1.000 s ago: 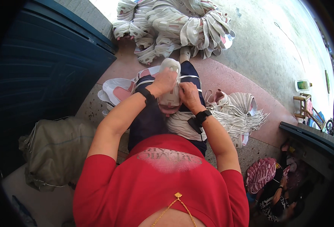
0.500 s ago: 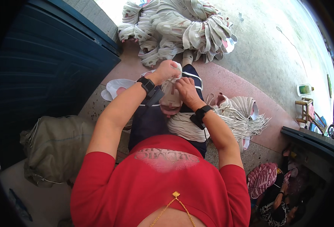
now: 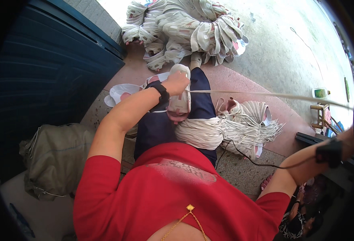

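left hand (image 3: 178,82) grips shoe (image 3: 179,105) on lap; right hand off-frame, grip can't tell, lace (image 3: 265,94) drawn taut. big laced pile (image 3: 185,28) done, lace bundle (image 3: 209,132) left.

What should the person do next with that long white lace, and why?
Probably bring the right arm back in toward the shoe. The lace is stretched tight from the shoe, which the left hand holds on the lap, far out to the right, where the pulling hand is out of view. It looks fully pulled through, so the next thread would start at the shoe.
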A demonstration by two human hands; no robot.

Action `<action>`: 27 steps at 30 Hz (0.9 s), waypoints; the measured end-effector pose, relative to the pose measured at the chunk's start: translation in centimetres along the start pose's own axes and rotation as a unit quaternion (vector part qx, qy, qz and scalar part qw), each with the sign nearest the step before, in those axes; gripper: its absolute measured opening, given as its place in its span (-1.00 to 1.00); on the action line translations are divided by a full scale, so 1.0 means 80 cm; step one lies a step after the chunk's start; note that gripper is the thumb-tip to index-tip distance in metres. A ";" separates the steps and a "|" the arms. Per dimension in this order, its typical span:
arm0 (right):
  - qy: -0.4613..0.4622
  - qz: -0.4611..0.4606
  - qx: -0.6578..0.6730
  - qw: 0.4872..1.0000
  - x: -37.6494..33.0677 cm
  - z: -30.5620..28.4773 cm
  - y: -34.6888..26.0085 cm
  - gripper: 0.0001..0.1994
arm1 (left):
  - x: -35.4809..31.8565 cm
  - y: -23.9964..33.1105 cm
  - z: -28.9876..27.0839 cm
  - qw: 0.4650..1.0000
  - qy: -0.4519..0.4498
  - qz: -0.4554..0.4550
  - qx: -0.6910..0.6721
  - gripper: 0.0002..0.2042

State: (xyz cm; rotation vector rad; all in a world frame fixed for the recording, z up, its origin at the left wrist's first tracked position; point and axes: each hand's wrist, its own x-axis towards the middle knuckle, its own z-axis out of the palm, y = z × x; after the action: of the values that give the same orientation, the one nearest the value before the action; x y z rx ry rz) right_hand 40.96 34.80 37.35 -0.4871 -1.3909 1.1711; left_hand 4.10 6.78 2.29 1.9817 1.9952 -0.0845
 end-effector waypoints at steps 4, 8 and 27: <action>-0.142 0.264 -0.089 0.950 -0.131 0.090 0.195 -0.80 | -0.012 -0.020 0.019 1.000 0.004 0.010 0.005 -0.85; -0.374 0.353 -0.223 0.828 -0.324 0.210 0.312 -0.80 | -0.017 -0.039 0.039 0.996 0.058 0.036 -0.050 -0.87; -0.429 0.102 -0.531 0.724 -0.468 0.320 0.405 -0.89 | -0.039 -0.101 0.009 0.822 -0.029 -0.158 -0.547 -0.73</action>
State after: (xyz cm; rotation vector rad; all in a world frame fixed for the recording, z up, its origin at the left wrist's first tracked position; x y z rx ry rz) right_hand 14.71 7.40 -3.42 -0.9656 -2.9096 0.6142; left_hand -3.73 3.36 0.94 0.8835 1.6620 0.7466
